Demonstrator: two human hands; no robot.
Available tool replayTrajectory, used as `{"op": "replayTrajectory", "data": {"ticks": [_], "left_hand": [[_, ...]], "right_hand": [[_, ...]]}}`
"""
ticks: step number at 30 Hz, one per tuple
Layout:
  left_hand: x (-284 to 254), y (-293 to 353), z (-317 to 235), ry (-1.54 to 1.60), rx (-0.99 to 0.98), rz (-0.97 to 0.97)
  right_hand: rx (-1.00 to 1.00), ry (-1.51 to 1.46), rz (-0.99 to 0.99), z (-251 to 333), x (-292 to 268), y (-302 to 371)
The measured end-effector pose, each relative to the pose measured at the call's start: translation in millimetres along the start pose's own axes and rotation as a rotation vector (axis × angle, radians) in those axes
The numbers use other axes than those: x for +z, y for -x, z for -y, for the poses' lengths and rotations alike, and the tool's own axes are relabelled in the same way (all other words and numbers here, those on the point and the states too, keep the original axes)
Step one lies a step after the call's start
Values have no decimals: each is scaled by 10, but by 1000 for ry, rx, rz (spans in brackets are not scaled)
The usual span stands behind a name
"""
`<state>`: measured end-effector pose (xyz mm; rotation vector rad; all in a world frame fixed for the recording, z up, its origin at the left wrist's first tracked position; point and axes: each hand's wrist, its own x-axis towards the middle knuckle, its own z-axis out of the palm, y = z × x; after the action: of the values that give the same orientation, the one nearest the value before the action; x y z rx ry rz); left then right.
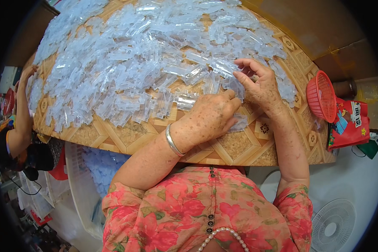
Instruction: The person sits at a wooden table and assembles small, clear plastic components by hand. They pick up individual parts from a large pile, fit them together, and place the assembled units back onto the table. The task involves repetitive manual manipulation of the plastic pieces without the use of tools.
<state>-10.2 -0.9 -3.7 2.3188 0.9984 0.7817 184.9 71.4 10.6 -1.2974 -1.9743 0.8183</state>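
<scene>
Small clear plastic pieces (126, 54), flat and box-like with thin tabs, lie in a wide heap over the wood-patterned table (113, 136). My right hand (262, 86) is at the heap's near right side, its thumb and forefinger at either side of one end of a shiny clear plastic piece (223, 67). Just left of it and nearer to me, my left hand (210, 115) is closed with its fingers curled under. Whatever those fingers hold is hidden behind the hand. More clear pieces lie right beside its knuckles and under its fingertips.
A red plastic basket (321, 96) stands tilted at the table's right edge, beside a red printed bag (353, 124). Cardboard (319, 29) rises behind. At far left another person's arm (24, 105) reaches to the heap. A white crate (77, 185) and a fan (334, 224) are below.
</scene>
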Motion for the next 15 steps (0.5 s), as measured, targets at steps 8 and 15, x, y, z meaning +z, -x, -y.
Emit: {"op": "replayTrajectory", "data": {"ticks": [8,15], "left_hand": [[50,6,-19,-32,-3,-25],[48,-18,7,4,19,-83]], "right_hand": [[-9,-126,-108,35,56,33],[-188,208,-355,253,-306,528]]}}
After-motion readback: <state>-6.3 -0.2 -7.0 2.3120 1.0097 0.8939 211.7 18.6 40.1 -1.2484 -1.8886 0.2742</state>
